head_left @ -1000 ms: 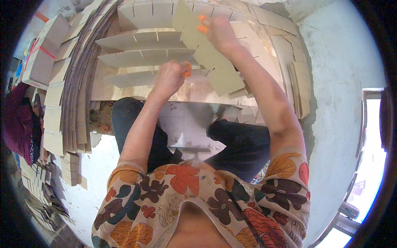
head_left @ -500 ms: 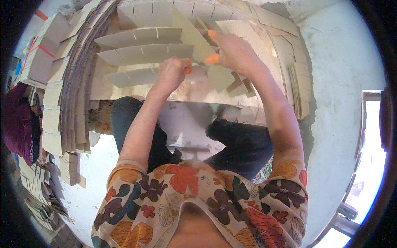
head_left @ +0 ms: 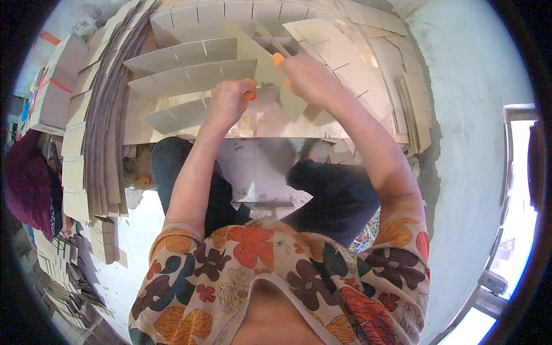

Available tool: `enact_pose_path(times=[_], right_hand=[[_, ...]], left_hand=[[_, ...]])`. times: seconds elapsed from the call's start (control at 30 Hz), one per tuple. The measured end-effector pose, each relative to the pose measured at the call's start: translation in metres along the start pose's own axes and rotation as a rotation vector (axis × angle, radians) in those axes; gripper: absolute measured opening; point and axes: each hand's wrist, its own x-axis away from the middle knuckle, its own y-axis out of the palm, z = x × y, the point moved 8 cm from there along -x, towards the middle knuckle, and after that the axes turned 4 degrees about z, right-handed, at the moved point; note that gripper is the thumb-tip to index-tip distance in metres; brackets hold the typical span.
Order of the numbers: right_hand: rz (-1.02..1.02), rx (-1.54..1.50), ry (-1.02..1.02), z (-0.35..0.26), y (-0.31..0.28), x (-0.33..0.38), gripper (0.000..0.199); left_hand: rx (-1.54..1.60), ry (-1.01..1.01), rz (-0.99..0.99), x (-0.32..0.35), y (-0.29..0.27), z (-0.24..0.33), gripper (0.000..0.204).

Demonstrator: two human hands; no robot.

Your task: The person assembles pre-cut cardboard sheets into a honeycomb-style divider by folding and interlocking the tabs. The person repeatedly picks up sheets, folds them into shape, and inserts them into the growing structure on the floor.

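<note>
Orange covers sit on fingertips of both hands. My left hand [head_left: 229,102] is closed in a pinch on the nearest slotted cardboard strip [head_left: 175,117], which stands on edge. My right hand [head_left: 310,79] has thumb and fingers closed on a tan cardboard cross strip [head_left: 253,54], which runs at a slant across the right ends of the standing strips. Two more slotted strips, a middle one [head_left: 190,79] and a farther one [head_left: 181,56], stand roughly parallel beyond the nearest. My fingers hide where the nearest strip meets the cross strip.
All this stands on a wooden board [head_left: 138,134] before my knees. Stacked slotted cardboard [head_left: 102,144] rises at the left, beside a carton with red tape [head_left: 54,92]. More cardboard sheets [head_left: 345,52] lie at the right, by a pale wall [head_left: 466,115].
Both hands and the strips appear farther left, partly because the view has shifted. My right thumb and fingers have drawn closer together on the cross strip. The nearest strip's right end looks raised.
</note>
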Motion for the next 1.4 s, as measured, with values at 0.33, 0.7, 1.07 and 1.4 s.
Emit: enact_pose_path(times=[0.33, 0.7, 1.07, 1.4], right_hand=[[0.046, -0.084, -0.039, 0.000, 0.010, 0.008, 0.019], [-0.041, -0.131, 0.116, 0.000, 0.009, 0.019, 0.019], [-0.089, -0.123, 0.073, -0.002, 0.045, 0.047, 0.021], [0.378, -0.055, 0.819, 0.300, 0.018, 0.160, 0.079]], left_hand=[[-0.059, 0.056, -0.020, 0.002, 0.003, 0.004, 0.012], [-0.082, 0.020, -0.045, -0.002, 0.006, 0.001, 0.013], [-0.092, -0.010, -0.131, -0.001, 0.007, 0.004, 0.018], [-0.052, 0.015, -0.054, 0.001, -0.029, 0.025, 0.045]])
